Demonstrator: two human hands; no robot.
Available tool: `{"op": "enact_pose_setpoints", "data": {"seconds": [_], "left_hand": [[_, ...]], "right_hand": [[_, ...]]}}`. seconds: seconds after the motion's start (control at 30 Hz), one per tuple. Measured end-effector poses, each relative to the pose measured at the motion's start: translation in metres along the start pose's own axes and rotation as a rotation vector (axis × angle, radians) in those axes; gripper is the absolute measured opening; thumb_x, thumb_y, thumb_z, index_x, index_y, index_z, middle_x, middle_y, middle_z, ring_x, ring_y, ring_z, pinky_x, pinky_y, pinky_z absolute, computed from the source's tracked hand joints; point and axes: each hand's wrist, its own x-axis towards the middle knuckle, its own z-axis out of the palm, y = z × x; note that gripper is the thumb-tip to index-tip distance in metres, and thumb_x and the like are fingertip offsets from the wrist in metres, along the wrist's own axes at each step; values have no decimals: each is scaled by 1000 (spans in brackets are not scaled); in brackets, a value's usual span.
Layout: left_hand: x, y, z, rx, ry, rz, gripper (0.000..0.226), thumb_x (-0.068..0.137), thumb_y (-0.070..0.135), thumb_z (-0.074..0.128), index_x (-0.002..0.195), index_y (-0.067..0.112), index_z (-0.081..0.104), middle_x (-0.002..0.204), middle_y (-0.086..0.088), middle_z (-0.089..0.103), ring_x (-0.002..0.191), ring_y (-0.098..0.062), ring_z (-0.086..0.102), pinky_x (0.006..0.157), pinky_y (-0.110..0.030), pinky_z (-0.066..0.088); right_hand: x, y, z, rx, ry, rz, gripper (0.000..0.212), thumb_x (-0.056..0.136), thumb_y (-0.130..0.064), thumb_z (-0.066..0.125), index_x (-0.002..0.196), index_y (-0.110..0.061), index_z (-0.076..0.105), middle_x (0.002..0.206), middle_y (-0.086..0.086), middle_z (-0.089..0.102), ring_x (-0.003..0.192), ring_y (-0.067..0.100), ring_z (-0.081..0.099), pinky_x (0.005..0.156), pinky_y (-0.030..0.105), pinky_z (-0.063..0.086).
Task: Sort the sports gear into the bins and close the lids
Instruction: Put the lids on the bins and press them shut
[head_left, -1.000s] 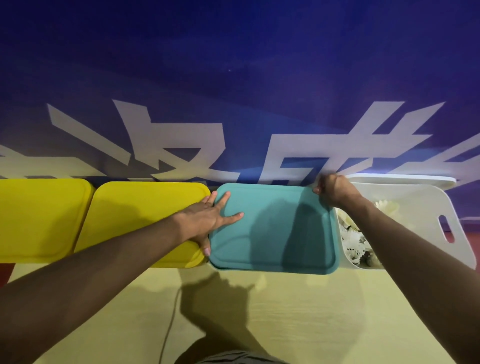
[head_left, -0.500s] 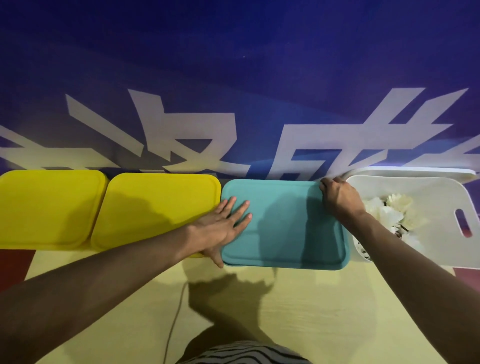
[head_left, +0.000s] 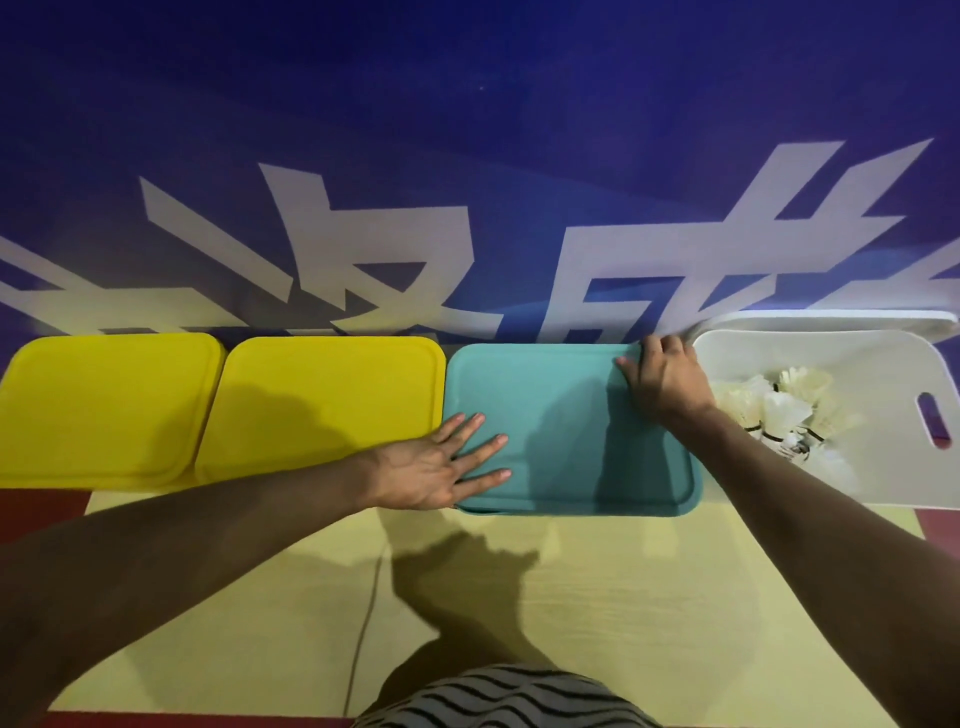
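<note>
A teal lid (head_left: 566, 441) lies flat on top of its bin in the middle of a row of bins. My left hand (head_left: 441, 465) rests flat, fingers spread, on the lid's front left corner. My right hand (head_left: 662, 379) presses down on the lid's far right corner, fingers curled over the edge. Two bins with yellow lids (head_left: 322, 405) (head_left: 104, 410) stand to the left, both lidded. To the right an open white bin (head_left: 883, 483) holds several white shuttlecocks (head_left: 779, 405). Its white lid (head_left: 831, 322) leans behind it.
The bins stand along a blue wall banner with large white characters (head_left: 363, 270). In front lies a pale yellow floor mat (head_left: 571, 623) with a thin cable (head_left: 363, 623) across it. Red floor (head_left: 31, 509) shows at the mat's edges.
The teal lid has settled level onto its bin. My left hand slid further onto its front left corner; my right hand stays on the far right corner. The view has shifted slightly.
</note>
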Motion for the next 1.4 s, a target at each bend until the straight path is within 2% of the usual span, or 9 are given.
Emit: {"op": "enact_pose_setpoints", "data": {"seconds": [0.1,0.23,0.37,0.6,0.7,0.87,0.97,1.23,1.4], "left_hand": [[-2,6,5,0,60,-50,71,109,13,28,158,12,-23,162,-32,-22,142,-67,-15,119,-71,1],[0,14,6,-46,108,-138,73,108,50,20,160,18,-20,165,-24,-20,146,-62,-11,120,-68,6],[3,13,6,-69,113,-156,82,103,65,22,161,22,-16,167,-21,-17,149,-57,-10,120,-66,10],[3,17,12,-89,107,-152,70,109,50,24,161,28,-16,168,-17,-19,150,-54,-16,120,-65,8],[3,13,15,-112,82,-131,77,106,56,32,162,30,-14,168,-18,-18,151,-53,-12,121,-65,10],[7,-15,6,-235,-43,14,91,105,39,50,157,37,-24,161,-11,-38,146,-42,-35,123,-62,-3],[8,-15,7,-183,-40,26,89,106,36,47,158,31,-25,161,-16,-37,145,-47,-34,119,-68,-3],[4,-12,13,-94,60,24,82,106,50,37,160,23,-19,164,-23,-26,148,-51,-24,118,-71,1],[2,-6,17,-45,141,0,72,109,38,30,161,19,-16,165,-25,-22,149,-55,-18,117,-71,7]], "right_hand": [[-5,-5,1,-16,-17,45,68,96,-62,31,124,-2,50,117,28,52,103,42,49,94,49,41],[-5,-8,-2,-65,-87,55,92,91,-76,17,137,0,42,130,27,48,111,43,47,98,50,41],[-5,-14,-8,-88,-116,89,73,100,-62,35,144,-4,36,140,25,42,122,42,44,106,50,38],[-6,-18,-8,-73,-126,102,66,99,-61,39,139,-8,38,138,21,43,119,40,45,103,48,41],[-6,-18,-9,-73,-117,95,66,99,-59,41,139,-6,39,137,23,44,119,42,45,103,49,41],[-5,-16,-10,-78,-130,97,69,99,-62,38,139,-6,39,138,24,44,119,44,45,104,50,40],[-6,-16,-8,-93,-121,107,78,94,-68,27,136,-4,41,132,27,46,114,44,47,101,51,42],[-4,-17,-10,-119,-161,106,69,100,-61,36,142,-5,37,139,25,42,122,45,44,104,52,40],[-4,-17,-8,-120,-167,115,71,99,-63,35,143,-8,35,140,22,41,122,43,44,105,52,40]]}}
